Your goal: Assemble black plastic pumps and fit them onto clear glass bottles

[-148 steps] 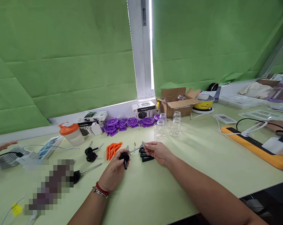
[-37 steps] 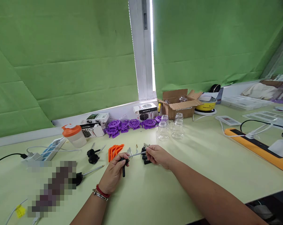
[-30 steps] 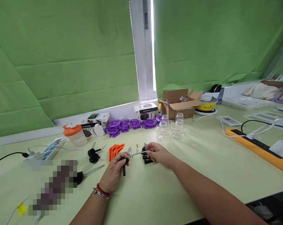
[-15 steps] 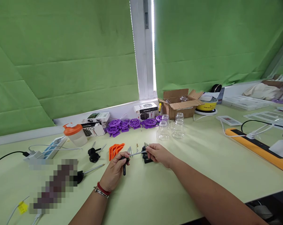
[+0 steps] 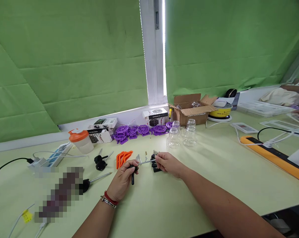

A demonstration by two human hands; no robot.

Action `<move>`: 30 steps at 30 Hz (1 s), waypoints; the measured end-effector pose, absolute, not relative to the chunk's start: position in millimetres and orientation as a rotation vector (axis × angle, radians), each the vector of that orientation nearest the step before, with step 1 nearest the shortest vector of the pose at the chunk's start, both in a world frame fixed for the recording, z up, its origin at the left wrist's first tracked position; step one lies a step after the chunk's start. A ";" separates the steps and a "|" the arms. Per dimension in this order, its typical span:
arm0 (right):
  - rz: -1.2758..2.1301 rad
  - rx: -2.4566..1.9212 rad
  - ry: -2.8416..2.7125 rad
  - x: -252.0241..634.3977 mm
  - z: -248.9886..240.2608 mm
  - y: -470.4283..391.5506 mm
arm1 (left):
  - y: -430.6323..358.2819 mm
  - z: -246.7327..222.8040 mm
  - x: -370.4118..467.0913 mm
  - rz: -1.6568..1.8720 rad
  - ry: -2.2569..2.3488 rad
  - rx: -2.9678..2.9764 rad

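Note:
Between my two hands is a black crank handle [image 5: 133,178] with a thin metal rod. My left hand [image 5: 121,180] is closed round the black end, its short grip pointing down. My right hand [image 5: 167,163] pinches the far end of the rod, and its fingers hide that tip. Just behind the right fingers are black rectangular parts [image 5: 156,168] and small coil springs [image 5: 155,152]. Close by lie silver pins [image 5: 138,158], tiny brass-coloured pieces [image 5: 146,154] and orange angular frames [image 5: 123,159]. Similar black cranks with rods [image 5: 100,162] rest to the left, one crank [image 5: 85,185] nearer me.
Purple wheel-shaped parts [image 5: 143,130] line the back beside printed boxes [image 5: 101,135]. Clear jars [image 5: 190,135] stand before an open carton [image 5: 194,115]. An orange-lidded shaker [image 5: 80,140] and white power strip [image 5: 59,153] are left; an orange power strip [image 5: 273,158] is right.
The view has shifted slightly, so everything sits a little further right. Both hands keep the same hold on the crank handle and its rod.

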State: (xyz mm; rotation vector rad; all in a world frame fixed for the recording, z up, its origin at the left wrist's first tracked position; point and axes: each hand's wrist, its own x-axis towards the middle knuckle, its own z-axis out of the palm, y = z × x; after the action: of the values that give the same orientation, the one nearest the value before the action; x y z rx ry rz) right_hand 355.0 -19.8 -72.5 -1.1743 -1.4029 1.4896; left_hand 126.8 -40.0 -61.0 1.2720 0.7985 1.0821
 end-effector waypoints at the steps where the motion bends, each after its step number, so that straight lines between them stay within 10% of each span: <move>1: 1.490 -1.176 -1.411 354.8 -73.1 -19.3 | -39.8 -60.7 127.0 1.083 0.799 1.272; 30: 1.458 -1.156 -1.371 355.3 -68.2 -21.9 | -38.6 -65.5 124.7 1.111 0.771 1.251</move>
State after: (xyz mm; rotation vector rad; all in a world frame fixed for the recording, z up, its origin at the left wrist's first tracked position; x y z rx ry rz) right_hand 355.3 -21.9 -68.2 -1.1558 -1.3710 1.4577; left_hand 124.7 -38.6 -65.5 1.2506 0.7705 1.1106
